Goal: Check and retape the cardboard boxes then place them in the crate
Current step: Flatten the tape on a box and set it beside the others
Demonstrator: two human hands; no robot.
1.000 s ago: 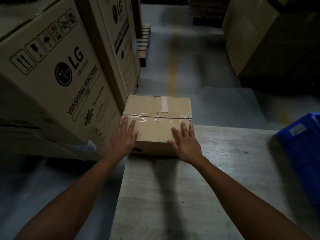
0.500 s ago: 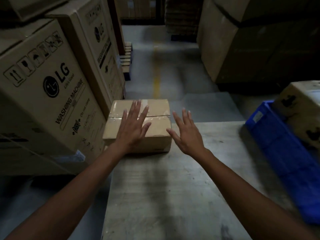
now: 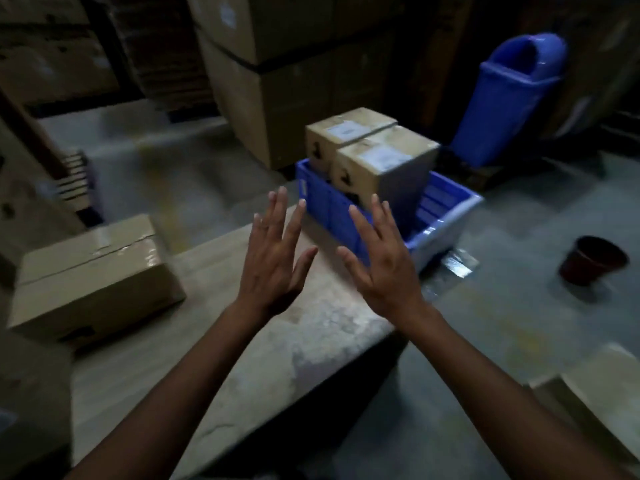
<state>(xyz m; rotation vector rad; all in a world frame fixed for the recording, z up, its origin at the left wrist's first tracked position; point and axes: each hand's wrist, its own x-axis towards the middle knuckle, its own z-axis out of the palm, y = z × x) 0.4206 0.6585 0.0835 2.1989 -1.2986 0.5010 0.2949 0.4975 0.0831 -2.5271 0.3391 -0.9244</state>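
Fig.: left hand [image 3: 273, 258] & right hand [image 3: 381, 261] hover mid-frame, fingers spread wide, holding nothing. Taped box [image 3: 93, 271] sits left of frame on table [image 3: 311, 341]; crate [image 3: 323, 202] centre-right. Box prob. light, stiff; glossy tape slippery, so grip opposite side walls.
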